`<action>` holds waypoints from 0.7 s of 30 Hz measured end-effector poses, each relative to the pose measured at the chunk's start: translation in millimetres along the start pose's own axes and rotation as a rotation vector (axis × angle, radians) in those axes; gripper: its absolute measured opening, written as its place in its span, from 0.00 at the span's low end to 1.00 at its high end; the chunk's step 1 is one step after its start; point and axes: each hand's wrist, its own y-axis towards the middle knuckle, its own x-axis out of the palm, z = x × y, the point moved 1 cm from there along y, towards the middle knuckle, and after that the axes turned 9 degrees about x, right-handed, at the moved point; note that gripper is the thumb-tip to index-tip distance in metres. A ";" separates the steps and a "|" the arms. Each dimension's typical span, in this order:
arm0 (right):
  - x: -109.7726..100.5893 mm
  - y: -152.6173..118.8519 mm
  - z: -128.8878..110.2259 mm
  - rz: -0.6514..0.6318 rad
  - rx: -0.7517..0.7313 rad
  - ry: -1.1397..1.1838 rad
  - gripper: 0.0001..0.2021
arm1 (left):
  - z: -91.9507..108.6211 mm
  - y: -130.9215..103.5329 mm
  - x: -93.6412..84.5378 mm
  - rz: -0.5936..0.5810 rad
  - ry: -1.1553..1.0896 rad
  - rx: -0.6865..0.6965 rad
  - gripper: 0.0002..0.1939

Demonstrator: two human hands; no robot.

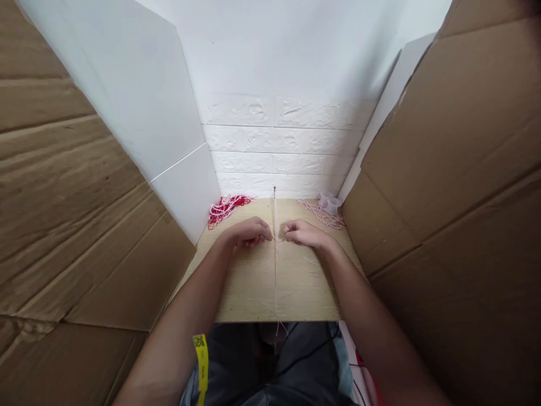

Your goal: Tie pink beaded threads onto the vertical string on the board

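A thin pale pink cord (276,276) runs lengthwise over the light wooden board (249,293), from a small dark nail (274,189) at the back to the front edge, where loose ends hang down. Just left of this cord, my left hand (253,231) pinches a fine strand with curled fingers. My right hand (302,232) is closed the same way on the other side. Between them the thin strand (279,241) crosses the lengthwise cord. Whether it is looped or knotted there is too small to tell.
Red and white cord (228,210) lies heaped at the back left. Pink cord (324,215) sits at the back right beside clear plastic rings or cups (333,205). Tall cardboard walls (422,225) flank both arms, and a white brick-patterned wall (287,138) rises behind.
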 end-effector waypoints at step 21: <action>-2.5 3.3 0.1 0.156 -0.159 0.396 0.04 | 6.8 -0.1 0.7 0.360 0.162 0.217 0.13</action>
